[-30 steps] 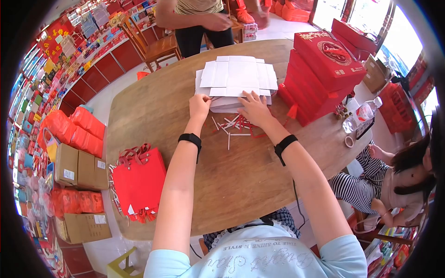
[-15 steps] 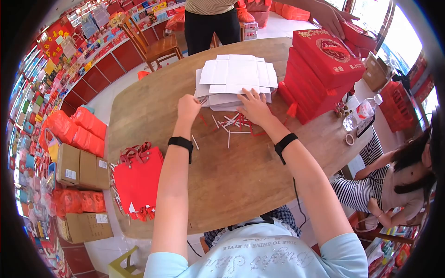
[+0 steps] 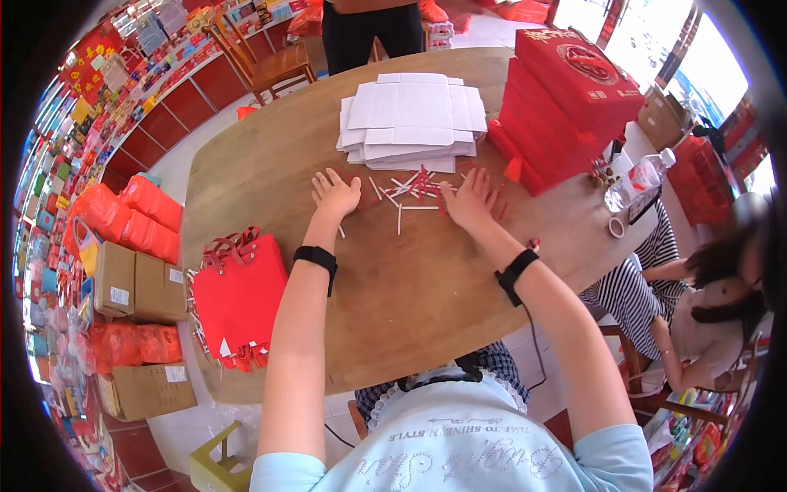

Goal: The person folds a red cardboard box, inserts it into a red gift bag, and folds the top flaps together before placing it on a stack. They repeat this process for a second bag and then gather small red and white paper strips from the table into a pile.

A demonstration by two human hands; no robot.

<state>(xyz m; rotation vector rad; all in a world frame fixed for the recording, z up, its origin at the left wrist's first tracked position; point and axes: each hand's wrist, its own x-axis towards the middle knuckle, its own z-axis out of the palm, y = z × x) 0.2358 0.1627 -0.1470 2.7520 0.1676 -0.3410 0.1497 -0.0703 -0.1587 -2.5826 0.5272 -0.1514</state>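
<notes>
My left hand (image 3: 334, 195) lies palm-down over the table, fingers spread, just left of a scatter of white and red sticks (image 3: 400, 217). To the right of that scatter is my right hand (image 3: 471, 202), its fingers also apart, over or touching a few red pieces. Neither hand shows anything gripped. Beyond the sticks rests a stack of flat white card box blanks (image 3: 402, 111), apart from both hands. A tall stack of red gift boxes (image 3: 549, 123) stands to the right of it, with a red tassel (image 3: 513, 170) at its near side.
Red bags with handles (image 3: 238, 299) lie at the table's left. On the right are a water bottle (image 3: 643, 180) and a tape roll (image 3: 616, 227). A person (image 3: 680, 312) sits at the right; another (image 3: 361, 37) stands across the wooden table (image 3: 393, 320). Cartons (image 3: 135, 283) stand left.
Both hands have left the white stack's near edge and come closer to me. My left hand has opened from a closed shape. The other person's hand has left the red boxes.
</notes>
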